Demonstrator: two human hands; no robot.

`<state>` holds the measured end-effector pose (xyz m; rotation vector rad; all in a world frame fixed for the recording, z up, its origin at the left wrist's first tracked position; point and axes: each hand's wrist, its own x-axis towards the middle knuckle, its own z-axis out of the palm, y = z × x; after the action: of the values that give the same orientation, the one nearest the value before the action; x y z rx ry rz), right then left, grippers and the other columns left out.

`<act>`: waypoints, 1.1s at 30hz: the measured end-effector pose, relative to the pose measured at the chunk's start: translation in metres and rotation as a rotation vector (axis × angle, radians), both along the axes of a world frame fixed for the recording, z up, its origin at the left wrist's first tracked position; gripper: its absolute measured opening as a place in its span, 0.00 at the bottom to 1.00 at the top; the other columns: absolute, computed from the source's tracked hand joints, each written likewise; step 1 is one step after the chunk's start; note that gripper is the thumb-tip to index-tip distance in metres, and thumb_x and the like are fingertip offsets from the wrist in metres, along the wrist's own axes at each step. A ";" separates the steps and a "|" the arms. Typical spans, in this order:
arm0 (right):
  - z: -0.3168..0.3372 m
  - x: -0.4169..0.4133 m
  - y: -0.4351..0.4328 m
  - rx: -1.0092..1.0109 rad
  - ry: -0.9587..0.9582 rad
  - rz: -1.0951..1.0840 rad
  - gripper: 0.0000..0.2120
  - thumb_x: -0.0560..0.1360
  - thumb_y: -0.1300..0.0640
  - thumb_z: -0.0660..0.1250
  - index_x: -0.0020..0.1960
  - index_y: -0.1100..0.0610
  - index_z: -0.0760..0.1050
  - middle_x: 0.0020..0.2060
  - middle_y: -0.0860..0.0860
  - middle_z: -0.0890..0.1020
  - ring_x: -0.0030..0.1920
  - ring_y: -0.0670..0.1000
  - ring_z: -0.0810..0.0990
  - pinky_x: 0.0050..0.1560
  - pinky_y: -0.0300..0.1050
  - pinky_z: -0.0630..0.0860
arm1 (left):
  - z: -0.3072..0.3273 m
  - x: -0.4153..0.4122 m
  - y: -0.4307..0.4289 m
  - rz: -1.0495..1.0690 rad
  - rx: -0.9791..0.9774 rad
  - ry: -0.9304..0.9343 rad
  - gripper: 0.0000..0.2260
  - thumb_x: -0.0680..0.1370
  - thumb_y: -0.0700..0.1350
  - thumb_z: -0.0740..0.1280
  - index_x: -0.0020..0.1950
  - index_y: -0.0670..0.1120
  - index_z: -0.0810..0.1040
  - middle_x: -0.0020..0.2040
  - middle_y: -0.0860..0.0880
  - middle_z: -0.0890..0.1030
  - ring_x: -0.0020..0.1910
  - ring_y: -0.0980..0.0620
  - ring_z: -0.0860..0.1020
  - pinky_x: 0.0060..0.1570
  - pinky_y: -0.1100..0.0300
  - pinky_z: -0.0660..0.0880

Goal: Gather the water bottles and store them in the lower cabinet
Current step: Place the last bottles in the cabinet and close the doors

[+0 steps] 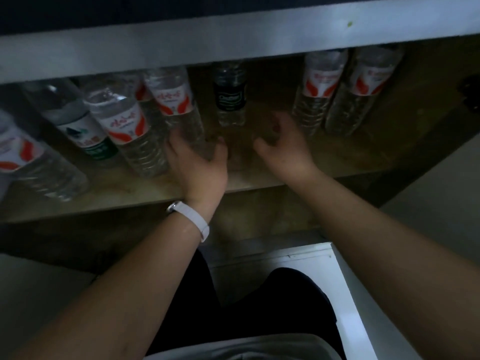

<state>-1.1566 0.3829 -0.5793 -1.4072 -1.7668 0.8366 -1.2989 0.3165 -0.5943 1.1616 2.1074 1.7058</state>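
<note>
Bottles upright in a loose row on the shelf point(104, 196) of the lower cabinet, necks hidden behind the grey top rail point(233, 40). Near the middle: red-labelled bottle point(176, 102), lower body wrapped by the left hand point(197, 162), thumb on its right side, fingers curled round its left. Just right of it, set further back and touched by nothing: dark-labelled bottle point(230, 97). Left of the held one, packed close: second red-labelled bottle point(122, 123), then green-labelled bottle point(85, 136), then blurred bottle point(15, 157) at the picture's edge. Off to the right, across a bare stretch of shelf: pair of red-labelled bottles point(319, 92), side by side, touching or nearly so.

Right hand point(280, 149) low over that bare stretch, fingers loosely curled, gripping nothing discernible; too dim and blurred to say more. White strap point(192, 222) on the left wrist. Below the shelf, dark trousers point(246, 320) and a white panel point(337, 281).

Judged as the placing step: apparently settling the held bottle into line beside its neighbours. Gathering seemingly well along, going by the number already stored. Next move likely calls for releasing cleanly without tipping a tall, light bottle, then drawing both hands out under the rail without brushing the packed row on the left. Room for more in front of the right hand.
</note>
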 end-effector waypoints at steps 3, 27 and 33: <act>-0.004 -0.031 0.016 0.049 -0.013 0.024 0.35 0.73 0.48 0.73 0.75 0.55 0.63 0.69 0.53 0.73 0.68 0.52 0.72 0.67 0.47 0.70 | 0.000 -0.014 0.014 0.024 -0.022 -0.025 0.39 0.74 0.49 0.73 0.81 0.45 0.59 0.76 0.44 0.67 0.75 0.46 0.66 0.73 0.57 0.61; -0.007 -0.040 0.059 0.108 0.118 -0.179 0.36 0.69 0.49 0.77 0.70 0.58 0.66 0.66 0.54 0.76 0.65 0.53 0.75 0.56 0.35 0.67 | -0.003 -0.039 0.062 -0.069 -0.121 0.050 0.30 0.76 0.49 0.73 0.75 0.45 0.68 0.72 0.45 0.75 0.71 0.46 0.73 0.68 0.63 0.66; -0.012 -0.013 0.056 0.180 0.148 -0.198 0.37 0.68 0.54 0.78 0.71 0.62 0.66 0.67 0.57 0.75 0.67 0.54 0.73 0.64 0.38 0.68 | 0.004 -0.007 0.078 -0.132 -0.178 -0.017 0.27 0.76 0.50 0.74 0.72 0.45 0.69 0.67 0.46 0.78 0.65 0.46 0.77 0.55 0.65 0.67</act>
<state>-1.1700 0.4389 -0.5908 -1.3408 -1.5227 0.6423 -1.3060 0.3950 -0.5901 1.1994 2.0731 1.4347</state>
